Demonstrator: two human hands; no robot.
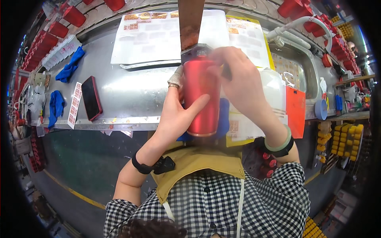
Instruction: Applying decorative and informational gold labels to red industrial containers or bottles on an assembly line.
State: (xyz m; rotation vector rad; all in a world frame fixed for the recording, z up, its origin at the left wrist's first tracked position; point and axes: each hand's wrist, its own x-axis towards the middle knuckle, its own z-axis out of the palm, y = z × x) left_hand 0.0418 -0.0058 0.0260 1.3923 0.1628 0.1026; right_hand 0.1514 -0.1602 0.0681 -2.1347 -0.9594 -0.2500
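A red metal cup-shaped vessel [201, 99], wide at the top and tapering downward, is upright in the picture in front of my chest. My left hand [176, 121] is closed around its left side, the thumb lying across its front. A pale wrap covers one of that hand's fingers. At the vessel's upper right side is my right hand [245, 77], its fingers bent and smeared by motion. Whether they pinch anything cannot be made out. Just beyond the vessel's top sits a dark metal fixture [197, 51] under an upright brown bar [190, 20].
Sheets of printed stickers [149, 39] lie on the metal bench. To the left are a phone [91, 98], a sticker strip [74, 105] and blue cloths [70, 65]. A sink [315, 79] with a white tap [297, 23] and an orange card [295, 111] are at right. Red cups [73, 16] line the back.
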